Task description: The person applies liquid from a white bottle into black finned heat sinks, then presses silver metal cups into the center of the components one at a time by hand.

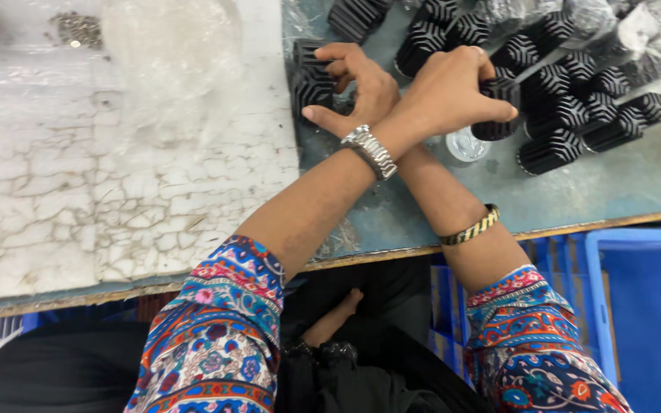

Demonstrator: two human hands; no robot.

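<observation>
Two crossed hands: left hand fingers wrap finned black part

So the parts being handled are black finned heat sinks, short cylinders with ribbed sides all the way round. One heat sink sits under the left hand, which crosses over to the right; it seems to lie on its side on the blue-grey table, mostly covered by the fingers. A second pair of stacked heat sinks stands further left, with the right hand curled against it, thumb along its near edge. Both are black, matte, and look the same as each other, well apart with the crossed wrists between them.
</observation>
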